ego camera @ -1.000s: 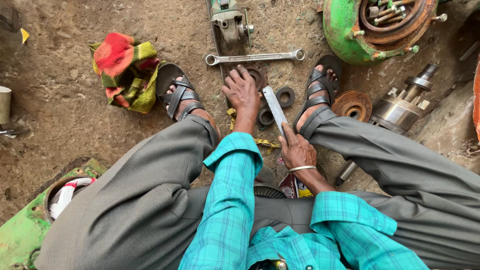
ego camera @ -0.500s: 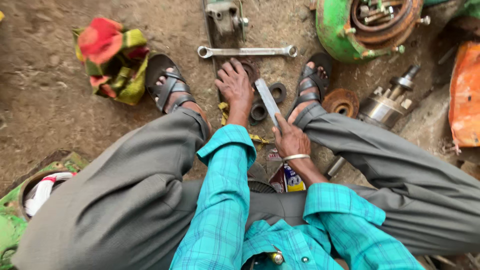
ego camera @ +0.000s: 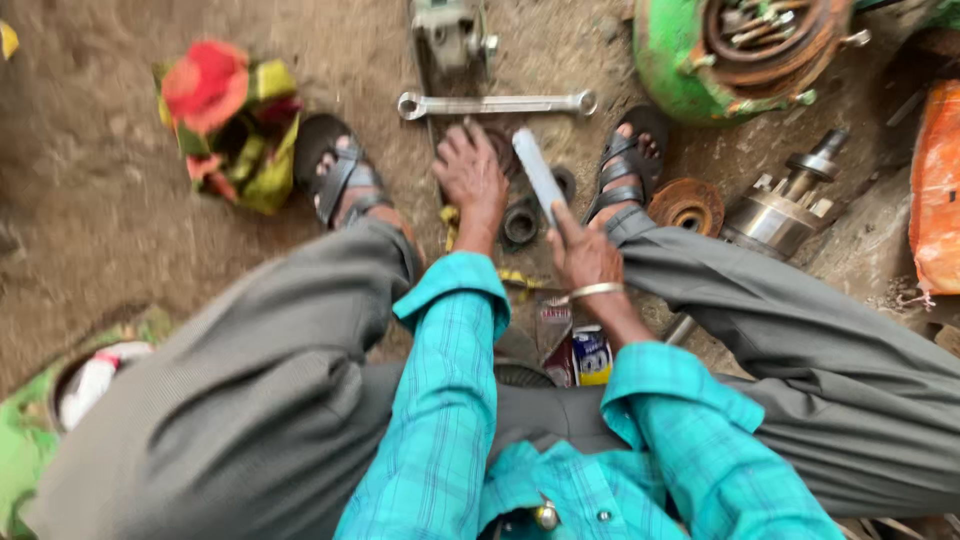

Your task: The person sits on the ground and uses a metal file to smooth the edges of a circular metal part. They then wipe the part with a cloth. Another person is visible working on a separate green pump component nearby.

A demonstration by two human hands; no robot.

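Flat metal bar (ego camera: 538, 176) held in the right hand (ego camera: 585, 255), fingers closed round its lower end, so that it slants up and away over the ground between the sandalled feet. The left hand (ego camera: 470, 175) lies palm down just beside the bar's upper end, its fingers spread over a dark round part (ego camera: 500, 140) on the ground; whether they grip it cannot be told through the blur. Below those fingertips sits a small dark ring (ego camera: 520, 223); beyond them lies a long spanner (ego camera: 495, 103). To work well here, the left hand should pin the part firmly while the bar is kept short in the grip and clear of the knuckles. Outward to the right: a rusty disc (ego camera: 688, 205), a steel shaft piece (ego camera: 785, 205), a green drum (ego camera: 740, 55); to the left, a bundle of cloth (ego camera: 225, 120).
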